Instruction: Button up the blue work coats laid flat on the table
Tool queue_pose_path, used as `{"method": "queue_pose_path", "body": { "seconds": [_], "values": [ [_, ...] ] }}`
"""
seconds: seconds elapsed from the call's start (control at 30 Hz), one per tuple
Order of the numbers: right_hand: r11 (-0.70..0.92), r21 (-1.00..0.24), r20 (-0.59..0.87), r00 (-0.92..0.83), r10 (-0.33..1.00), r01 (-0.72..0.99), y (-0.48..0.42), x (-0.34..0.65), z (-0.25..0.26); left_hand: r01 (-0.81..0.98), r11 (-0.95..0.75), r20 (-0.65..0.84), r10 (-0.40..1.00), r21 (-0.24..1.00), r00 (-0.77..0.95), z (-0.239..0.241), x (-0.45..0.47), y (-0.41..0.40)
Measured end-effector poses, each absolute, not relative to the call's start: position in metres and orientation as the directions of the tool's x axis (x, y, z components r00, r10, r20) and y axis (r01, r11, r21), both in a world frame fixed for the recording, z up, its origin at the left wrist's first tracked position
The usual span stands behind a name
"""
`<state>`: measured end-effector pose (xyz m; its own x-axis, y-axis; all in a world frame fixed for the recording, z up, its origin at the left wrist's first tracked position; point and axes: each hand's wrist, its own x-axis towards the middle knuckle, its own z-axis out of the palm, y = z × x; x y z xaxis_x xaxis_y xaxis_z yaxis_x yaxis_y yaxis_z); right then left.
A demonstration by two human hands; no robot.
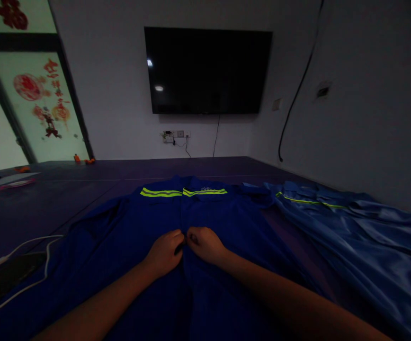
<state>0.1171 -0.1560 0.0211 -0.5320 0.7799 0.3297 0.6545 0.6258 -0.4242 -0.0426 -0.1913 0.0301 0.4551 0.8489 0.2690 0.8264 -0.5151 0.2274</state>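
A dark blue work jacket (219, 213) lies spread out with its front facing up and its collar away from me. Yellow-green reflective strips (161, 193) cross its chest on both sides of the front opening. My left hand (166, 251) is closed on the jacket's front edge, fingers curled in a pinch. Close beside it, my right hand (205, 244) pinches the opposite front edge at the middle line. Both hands nearly touch. Whether a button or zipper sits between the fingertips is hidden.
Lighter blue garments (354, 232) with a yellow-green strip lie at the right. A dark device (17, 279) with a white cable (47, 258) rests at the left on the purple surface (95, 189). A television (209, 71) hangs on the far wall.
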Motion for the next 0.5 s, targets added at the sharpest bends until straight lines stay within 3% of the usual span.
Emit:
{"method": "queue_pose_path", "body": {
  "seconds": [0.5],
  "values": [
    [0.64,-0.417,0.344,-0.539,0.769,0.646,-0.1549,0.1176,0.0199,0.817,-0.522,0.273,0.845,0.245,0.459,0.0277,-0.0438,-0.1904]
  ]
}}
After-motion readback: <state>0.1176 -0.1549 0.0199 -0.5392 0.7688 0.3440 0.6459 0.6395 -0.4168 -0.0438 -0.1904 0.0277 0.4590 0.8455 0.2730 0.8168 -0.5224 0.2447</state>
